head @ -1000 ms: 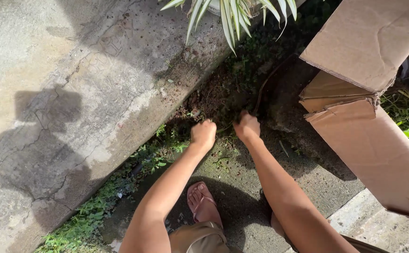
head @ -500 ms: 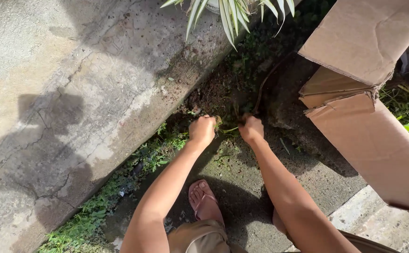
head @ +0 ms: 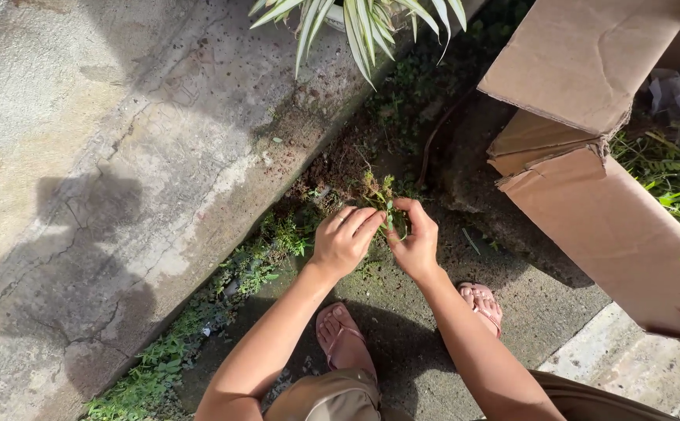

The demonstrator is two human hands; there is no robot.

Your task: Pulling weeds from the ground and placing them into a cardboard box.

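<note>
Two hands meet on one small green weed tuft w/ thin roots [head: 383, 204]: left hand [head: 345, 242] and right hand [head: 415, 240] both pinch it at the fingertips, each grip closed on the stems, tuft upright between them and seemingly just clear of the dark soil strip [head: 340, 164] right above the grip. Step in hand looks like weeding, tuft freshly lifted. Open brown cardboard box [head: 589, 187] w/ greens inside sits well right of the grip. Next move prob. needs a firm hold so no soil drops.
</note>
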